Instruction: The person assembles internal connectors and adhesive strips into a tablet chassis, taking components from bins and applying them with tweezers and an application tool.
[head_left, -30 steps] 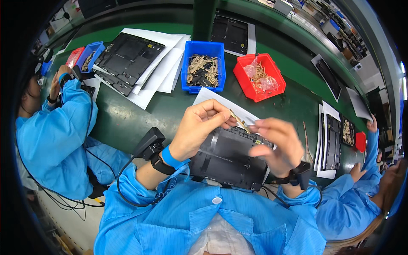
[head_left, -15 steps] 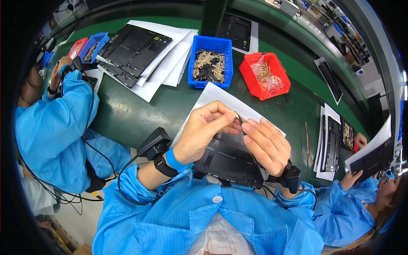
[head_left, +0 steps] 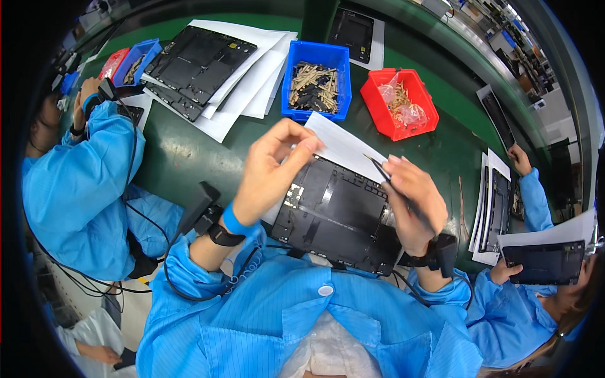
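Observation:
In front of me a black tablet-like housing panel point(head_left: 343, 214) lies on a white sheet point(head_left: 346, 142). My left hand point(head_left: 268, 167) is over the panel's upper left corner, thumb and index finger pinched together; whatever is between them is too small to make out. Dark, fine-tipped tweezers point(head_left: 379, 167) are gripped in my right hand point(head_left: 421, 205) above the panel's right side, the tip pointing up and left. Beyond the sheet stands a blue bin point(head_left: 346, 79) of tan and black strip-like pieces. Beside it is a red bin point(head_left: 376, 113) with small tan pieces and clear plastic bags.
Black panels point(head_left: 201, 66) interleaved with white paper are piled at the left. Another pile point(head_left: 498, 205) lies at the right. A co-worker's blue sleeve point(head_left: 82, 189) is at the left; a co-worker at the right holds a panel point(head_left: 545, 261). Cables run along my forearms.
My hands have moved apart, the left to the left, the right to the right with the tweezers, uncovering the panel. The right co-worker's panel has tilted and one arm reaches up.

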A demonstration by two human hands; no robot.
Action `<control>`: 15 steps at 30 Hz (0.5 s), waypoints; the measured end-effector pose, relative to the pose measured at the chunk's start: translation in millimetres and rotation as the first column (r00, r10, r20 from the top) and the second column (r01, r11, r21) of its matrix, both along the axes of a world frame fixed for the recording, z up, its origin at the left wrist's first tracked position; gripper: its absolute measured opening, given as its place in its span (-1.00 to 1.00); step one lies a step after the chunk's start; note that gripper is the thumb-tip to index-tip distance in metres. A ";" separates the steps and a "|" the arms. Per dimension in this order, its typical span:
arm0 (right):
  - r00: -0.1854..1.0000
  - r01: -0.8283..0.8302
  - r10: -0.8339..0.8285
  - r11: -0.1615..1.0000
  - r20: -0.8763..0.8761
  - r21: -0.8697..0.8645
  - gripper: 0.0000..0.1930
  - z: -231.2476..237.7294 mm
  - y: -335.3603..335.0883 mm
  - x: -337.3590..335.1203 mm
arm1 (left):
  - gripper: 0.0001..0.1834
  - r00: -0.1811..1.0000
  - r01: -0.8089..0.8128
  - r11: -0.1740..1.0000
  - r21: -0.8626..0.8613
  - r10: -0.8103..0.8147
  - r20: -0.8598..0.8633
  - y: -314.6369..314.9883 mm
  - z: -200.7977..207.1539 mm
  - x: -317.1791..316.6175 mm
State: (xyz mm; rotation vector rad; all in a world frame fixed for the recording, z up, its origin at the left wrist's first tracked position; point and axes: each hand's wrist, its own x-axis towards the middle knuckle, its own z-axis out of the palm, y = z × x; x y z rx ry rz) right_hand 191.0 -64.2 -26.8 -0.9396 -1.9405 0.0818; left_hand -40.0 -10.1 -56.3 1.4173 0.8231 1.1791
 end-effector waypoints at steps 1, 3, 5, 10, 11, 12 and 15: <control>0.985 0.034 -0.050 0.994 -0.162 -0.102 -0.83 -9.0 1.4 -1.6 | -0.88 0.972 -0.076 0.983 0.169 0.111 -0.205 4.0 -2.9 -7.6; 0.961 0.018 -0.100 0.954 -0.259 -0.301 -0.85 -21.1 1.6 -8.7 | -0.87 0.874 0.017 0.906 0.424 0.193 -0.447 2.5 -10.6 -16.8; 0.926 -0.022 -0.165 0.876 -0.341 -0.482 -0.86 -35.5 3.6 -15.1 | -0.84 0.714 0.177 0.769 0.614 0.329 -0.618 -0.9 -19.8 -17.8; 0.885 -0.084 -0.228 0.780 -0.406 -0.620 -0.85 -55.3 13.1 -23.7 | -0.73 0.573 0.284 0.715 0.639 0.408 -0.711 -6.0 -31.1 -12.8; 0.891 -0.073 -0.235 0.771 -0.389 -0.632 -0.86 -56.3 14.3 -24.7 | -0.72 0.555 0.281 0.714 0.642 0.425 -0.715 -6.2 -31.5 -13.0; 0.891 -0.072 -0.236 0.771 -0.388 -0.633 -0.86 -58.0 15.9 -25.3 | -0.72 0.555 0.281 0.714 0.641 0.424 -0.716 -5.7 -32.6 -13.1; 0.888 -0.087 -0.215 0.790 -0.406 -0.608 -0.86 -62.4 18.9 -26.6 | -0.71 0.564 0.276 0.720 0.636 0.415 -0.714 -5.0 -35.3 -13.2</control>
